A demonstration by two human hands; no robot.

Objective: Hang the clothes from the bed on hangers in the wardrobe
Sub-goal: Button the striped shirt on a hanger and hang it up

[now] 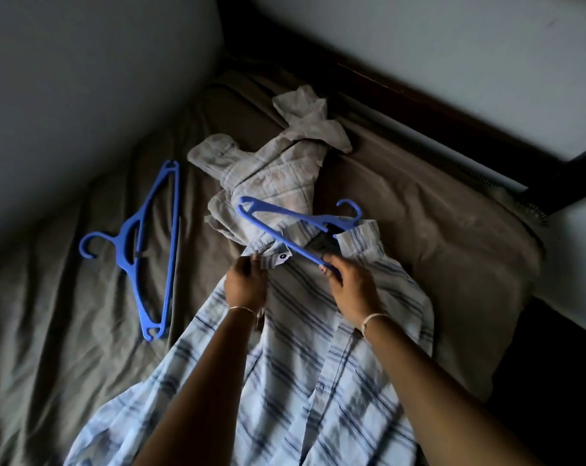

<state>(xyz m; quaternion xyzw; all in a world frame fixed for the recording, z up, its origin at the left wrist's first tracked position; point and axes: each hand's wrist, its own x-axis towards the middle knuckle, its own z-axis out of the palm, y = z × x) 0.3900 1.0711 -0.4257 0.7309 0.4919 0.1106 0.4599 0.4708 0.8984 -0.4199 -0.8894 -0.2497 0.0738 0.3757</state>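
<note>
Here, the right hand (pixel 352 290) grasps the blue hanger (pixel 284 211) — bar slanting up-left, hook rightward — left hand (pixel 246 284) pinching shirt collar (pixel 274 255).

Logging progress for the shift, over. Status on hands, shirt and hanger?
Left hand pinches striped shirt collar. Right hand grips blue hanger at the neck opening. Crumpled shirt just beyond, spare hanger lying left.
</note>
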